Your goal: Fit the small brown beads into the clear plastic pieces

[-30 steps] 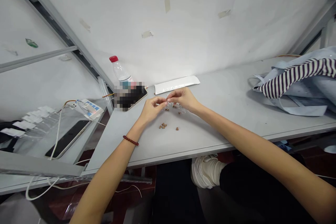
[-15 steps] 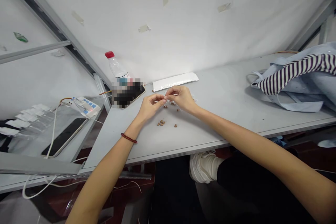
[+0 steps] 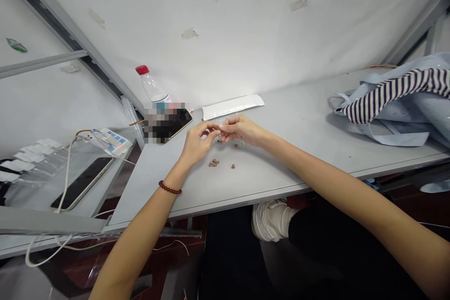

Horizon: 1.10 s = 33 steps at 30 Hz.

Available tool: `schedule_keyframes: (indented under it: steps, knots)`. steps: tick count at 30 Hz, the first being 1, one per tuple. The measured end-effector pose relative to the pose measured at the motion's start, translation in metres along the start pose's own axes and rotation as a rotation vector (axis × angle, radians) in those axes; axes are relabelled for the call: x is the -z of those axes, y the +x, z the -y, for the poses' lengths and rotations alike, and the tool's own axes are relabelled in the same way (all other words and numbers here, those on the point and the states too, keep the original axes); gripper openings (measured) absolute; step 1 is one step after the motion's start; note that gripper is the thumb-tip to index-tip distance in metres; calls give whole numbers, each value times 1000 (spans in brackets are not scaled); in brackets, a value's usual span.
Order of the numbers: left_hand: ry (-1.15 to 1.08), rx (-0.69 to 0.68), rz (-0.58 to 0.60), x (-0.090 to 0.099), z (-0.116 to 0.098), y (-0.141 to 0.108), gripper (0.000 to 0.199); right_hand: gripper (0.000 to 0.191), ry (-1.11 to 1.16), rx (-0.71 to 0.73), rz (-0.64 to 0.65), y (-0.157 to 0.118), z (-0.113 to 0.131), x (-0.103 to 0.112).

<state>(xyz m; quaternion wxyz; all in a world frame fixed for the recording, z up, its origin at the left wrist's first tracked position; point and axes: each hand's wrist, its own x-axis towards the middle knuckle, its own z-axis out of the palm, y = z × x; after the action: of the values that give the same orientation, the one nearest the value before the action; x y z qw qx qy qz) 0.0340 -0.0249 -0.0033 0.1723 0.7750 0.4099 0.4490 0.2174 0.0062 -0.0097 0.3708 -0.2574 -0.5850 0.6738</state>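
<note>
My left hand [image 3: 201,139] and my right hand [image 3: 241,130] meet fingertip to fingertip above the grey table. Both are closed in a pinch on what looks like a small clear plastic bag [image 3: 220,138], mostly hidden by the fingers, with a brown piece showing below. More clear plastic with brown bits [image 3: 237,144] lies under my right hand, partly covered. Toward the table's front edge sit a cluster of small brown pieces [image 3: 214,162] and a single brown piece [image 3: 233,166].
Behind my hands lies a long white packet [image 3: 232,106] by the wall. A red-capped bottle [image 3: 154,86] and a phone [image 3: 179,122] are at the left; a striped, light-blue cloth bag [image 3: 386,108] is at the right. Lower left are a power strip [image 3: 114,140] and another phone [image 3: 84,183].
My right hand's fingers have closed in lower and nearer my left fingertips, covering more of the plastic and brown bits. The whole view has shifted slightly.
</note>
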Motion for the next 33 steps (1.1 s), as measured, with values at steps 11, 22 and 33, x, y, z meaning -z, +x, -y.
schedule_keyframes:
  steps: [11, 22, 33]
  knots:
    - [93, -161, -121, -5, -2, -3, 10, 28, 126, 144, -51, 2, -5, -12]
    - [203, -112, 16, -6, 10, 0, 6, 26, -172, 86, -126, 1, -1, -9]
    - [310, 127, 259, -1, 15, 2, 14, 7, -732, 279, -499, 7, 9, 10]
